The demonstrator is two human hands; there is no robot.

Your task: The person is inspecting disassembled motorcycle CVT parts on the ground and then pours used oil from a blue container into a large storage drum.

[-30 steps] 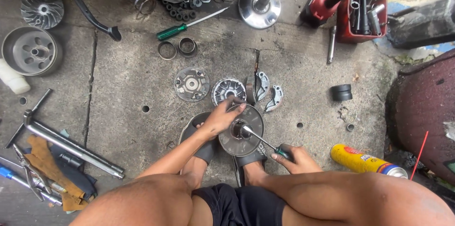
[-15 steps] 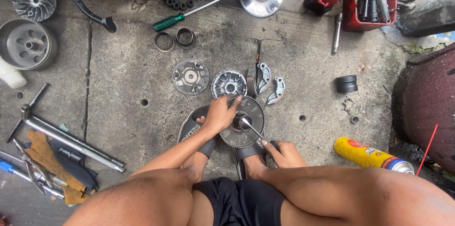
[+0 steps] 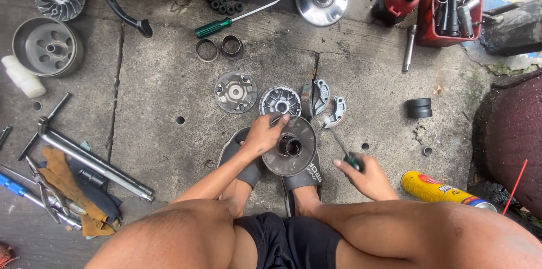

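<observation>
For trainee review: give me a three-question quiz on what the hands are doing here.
1. True or false: the left hand rests on the round metal pulley disc.
2. What does the right hand hold? A) spray can B) a slim tool with a dark green handle C) hammer
3. Fill in: the yellow spray can lies on the concrete to the person's ____.

Key: 1 true; 2 B; 3 right.

What I count on the floor

Two screwdrivers: one in my right hand [image 3: 367,176], one green-handled [image 3: 234,19]. Two metal rings [image 3: 219,49], two brake shoes [image 3: 327,104], one yellow spray can [image 3: 440,191], two sandals [image 3: 244,159].
</observation>
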